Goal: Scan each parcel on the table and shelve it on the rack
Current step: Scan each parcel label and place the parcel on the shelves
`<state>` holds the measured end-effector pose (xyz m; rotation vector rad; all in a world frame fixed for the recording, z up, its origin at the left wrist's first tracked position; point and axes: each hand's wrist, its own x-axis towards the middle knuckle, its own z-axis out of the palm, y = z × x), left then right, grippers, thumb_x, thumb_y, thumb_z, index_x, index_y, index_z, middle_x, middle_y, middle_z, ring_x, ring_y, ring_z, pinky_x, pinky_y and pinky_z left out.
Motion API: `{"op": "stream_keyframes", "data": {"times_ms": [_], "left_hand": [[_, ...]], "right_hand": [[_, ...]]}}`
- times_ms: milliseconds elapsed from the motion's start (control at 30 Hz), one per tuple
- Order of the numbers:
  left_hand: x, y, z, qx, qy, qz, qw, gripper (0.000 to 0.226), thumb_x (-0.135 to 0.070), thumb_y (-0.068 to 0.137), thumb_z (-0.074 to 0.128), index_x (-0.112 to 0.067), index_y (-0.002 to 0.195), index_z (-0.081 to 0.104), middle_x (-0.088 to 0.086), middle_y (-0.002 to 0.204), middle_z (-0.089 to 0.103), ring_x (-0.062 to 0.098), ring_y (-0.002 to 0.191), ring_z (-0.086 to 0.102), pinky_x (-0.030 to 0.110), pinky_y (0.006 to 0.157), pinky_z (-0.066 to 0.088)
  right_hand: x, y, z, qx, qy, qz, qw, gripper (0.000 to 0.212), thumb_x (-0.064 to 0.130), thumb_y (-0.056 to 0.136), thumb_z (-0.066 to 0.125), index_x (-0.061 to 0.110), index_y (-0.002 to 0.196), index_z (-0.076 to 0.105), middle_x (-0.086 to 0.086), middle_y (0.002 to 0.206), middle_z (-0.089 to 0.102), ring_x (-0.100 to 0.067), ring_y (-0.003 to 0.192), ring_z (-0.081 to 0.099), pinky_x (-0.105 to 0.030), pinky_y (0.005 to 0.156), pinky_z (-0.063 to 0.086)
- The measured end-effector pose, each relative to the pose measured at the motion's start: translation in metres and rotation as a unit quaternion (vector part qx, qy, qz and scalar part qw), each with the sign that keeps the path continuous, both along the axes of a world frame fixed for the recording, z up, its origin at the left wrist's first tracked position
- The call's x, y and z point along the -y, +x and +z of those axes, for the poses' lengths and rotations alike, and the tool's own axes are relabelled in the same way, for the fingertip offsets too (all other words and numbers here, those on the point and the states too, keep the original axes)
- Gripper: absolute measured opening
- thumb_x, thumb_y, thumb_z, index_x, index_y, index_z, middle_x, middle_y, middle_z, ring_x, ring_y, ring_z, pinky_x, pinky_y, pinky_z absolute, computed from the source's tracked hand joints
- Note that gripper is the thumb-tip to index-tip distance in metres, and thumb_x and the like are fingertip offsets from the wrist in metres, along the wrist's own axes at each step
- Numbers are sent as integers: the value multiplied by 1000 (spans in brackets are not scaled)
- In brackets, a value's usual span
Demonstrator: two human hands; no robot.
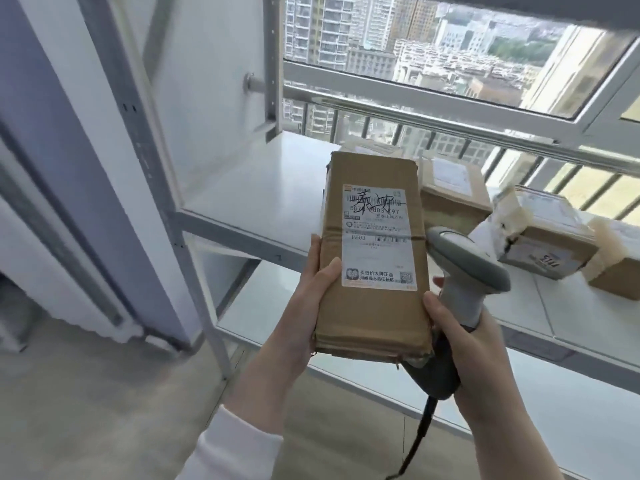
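Your left hand [313,296] grips the long brown cardboard parcel [374,258] label-up, probably for reading. Your right hand [464,348], just beside it, curls round the grey plastic handheld scanner [464,261], thumb steadying the parcel's edge.

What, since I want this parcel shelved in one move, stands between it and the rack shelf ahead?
Nothing blocks the left side: the shelf is bare there. Straight behind the parcel in the left hand and to its right, shelved boxes already sit. The right hand holds the scanner beside it.
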<state>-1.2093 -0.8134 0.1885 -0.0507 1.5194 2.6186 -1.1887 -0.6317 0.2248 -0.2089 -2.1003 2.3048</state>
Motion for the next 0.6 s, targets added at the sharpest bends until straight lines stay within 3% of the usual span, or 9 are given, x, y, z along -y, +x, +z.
{"op": "stream_keyframes", "data": {"times_ms": [267,333,400,467,600], "left_hand": [[116,-48,16,17,3,4,1000,80,-46,74,62,-33,146,31,-2,112,71,15,94,70,26,64,57],[134,-66,18,25,-6,-4,1000,80,-47,75,61,-31,146,29,0,117,69,18,98,69,27,67,57],[149,-82,21,31,-15,-5,999,78,-46,79,59,-26,147,28,3,122,66,20,102,67,29,71,57],[162,-96,22,35,-26,-2,999,66,-42,85,56,-22,144,36,5,120,67,20,100,68,28,72,57],[187,-121,19,65,-29,14,997,36,-29,89,51,-17,123,56,1,94,75,15,77,72,22,57,55]], "right_hand": [[113,-50,11,3,-9,12,1000,53,37,60,73,18,108,61,-2,95,73,-18,91,69,-34,77,53],[131,-69,9,11,-8,8,1000,39,28,72,73,16,107,61,-5,99,72,-19,91,68,-34,78,53],[147,-87,8,17,-7,10,1000,23,22,80,70,16,101,61,-4,94,72,-15,81,69,-28,69,56],[161,-104,4,24,-10,19,999,20,20,83,68,11,101,62,-6,91,72,-16,75,68,-25,60,56],[189,-133,-5,52,-21,22,998,25,21,84,68,8,104,60,-6,85,68,-16,67,64,-30,59,53]]}}
